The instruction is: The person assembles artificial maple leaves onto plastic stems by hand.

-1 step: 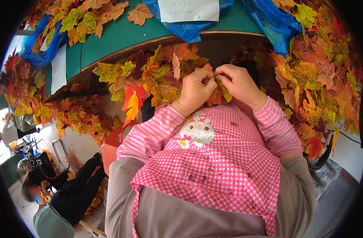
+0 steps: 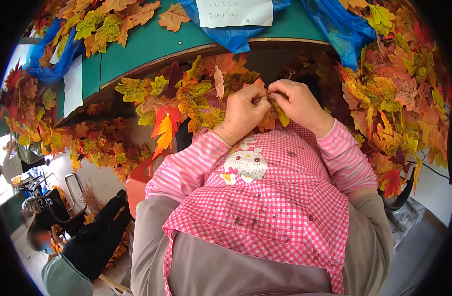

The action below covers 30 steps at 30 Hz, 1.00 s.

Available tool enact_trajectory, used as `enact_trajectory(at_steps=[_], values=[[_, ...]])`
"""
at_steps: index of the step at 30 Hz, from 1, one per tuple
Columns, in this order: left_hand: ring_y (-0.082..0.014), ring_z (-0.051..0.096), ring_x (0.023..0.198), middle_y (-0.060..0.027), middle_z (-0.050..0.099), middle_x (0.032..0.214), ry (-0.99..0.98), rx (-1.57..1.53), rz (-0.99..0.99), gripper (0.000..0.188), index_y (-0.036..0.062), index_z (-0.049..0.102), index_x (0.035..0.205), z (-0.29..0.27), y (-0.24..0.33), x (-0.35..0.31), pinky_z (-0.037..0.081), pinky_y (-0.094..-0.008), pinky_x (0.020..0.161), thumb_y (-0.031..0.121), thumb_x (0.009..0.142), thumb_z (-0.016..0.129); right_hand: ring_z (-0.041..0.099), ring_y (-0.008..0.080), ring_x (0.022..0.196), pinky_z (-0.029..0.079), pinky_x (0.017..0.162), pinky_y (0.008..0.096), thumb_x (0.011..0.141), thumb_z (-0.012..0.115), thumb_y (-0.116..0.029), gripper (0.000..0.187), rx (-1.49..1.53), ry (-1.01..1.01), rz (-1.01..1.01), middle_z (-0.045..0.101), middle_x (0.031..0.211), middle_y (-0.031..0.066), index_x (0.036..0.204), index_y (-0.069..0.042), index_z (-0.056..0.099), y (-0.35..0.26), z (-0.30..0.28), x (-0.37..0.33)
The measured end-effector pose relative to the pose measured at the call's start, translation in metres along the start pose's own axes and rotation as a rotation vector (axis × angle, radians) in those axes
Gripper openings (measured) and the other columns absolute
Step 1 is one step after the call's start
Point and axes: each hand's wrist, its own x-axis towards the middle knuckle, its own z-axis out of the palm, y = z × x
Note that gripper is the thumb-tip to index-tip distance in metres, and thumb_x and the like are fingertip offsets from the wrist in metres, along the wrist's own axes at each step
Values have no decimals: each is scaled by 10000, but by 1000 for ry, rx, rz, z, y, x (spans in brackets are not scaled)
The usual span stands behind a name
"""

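My left hand (image 2: 245, 108) and my right hand (image 2: 301, 104) meet in front of my apron, thumbs and fingers pinched close together. Between them they grip part of an artificial maple leaf garland (image 2: 194, 101); the exact bit under the fingertips is hidden. Its orange, yellow-green and dark red leaves spread to the left of my left hand and hang over my lap. Just under my right hand a small yellow leaf (image 2: 282, 117) sticks out. A bright red and orange leaf (image 2: 165, 129) dangles at the garland's left end.
Ahead stands a green table (image 2: 137, 52) with blue plastic bags (image 2: 337, 32) and a white paper (image 2: 236, 14). Leaf garlands are heaped at the right (image 2: 394, 93) and hang at the left (image 2: 83, 140). At lower left are a person (image 2: 68, 271) and an orange-red seat (image 2: 138, 185).
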Motion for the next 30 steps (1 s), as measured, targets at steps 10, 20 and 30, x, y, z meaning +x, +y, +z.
enact_trajectory(at_steps=[10,20,30], values=[[-82,582,691,-44,639,763,-22,0,-20,98,-32,647,868,-1,-5,1,478,-240,612,32,795,633,653,267,753,504,678,326,804,644,-35,121,132,15,115,666,831,146,919,2,642,4,8,-8],[-81,589,677,-42,640,737,-25,41,55,76,-29,645,843,3,-15,-2,485,-244,604,20,787,627,661,211,735,504,672,288,816,630,-15,137,9,-80,59,672,831,142,950,8,648,3,-2,-6],[-76,579,667,-49,637,735,-33,67,43,77,-32,645,842,3,-12,-2,474,-242,582,21,788,630,672,244,740,510,667,302,829,649,-47,116,174,53,197,680,833,149,932,7,651,9,18,-21]])
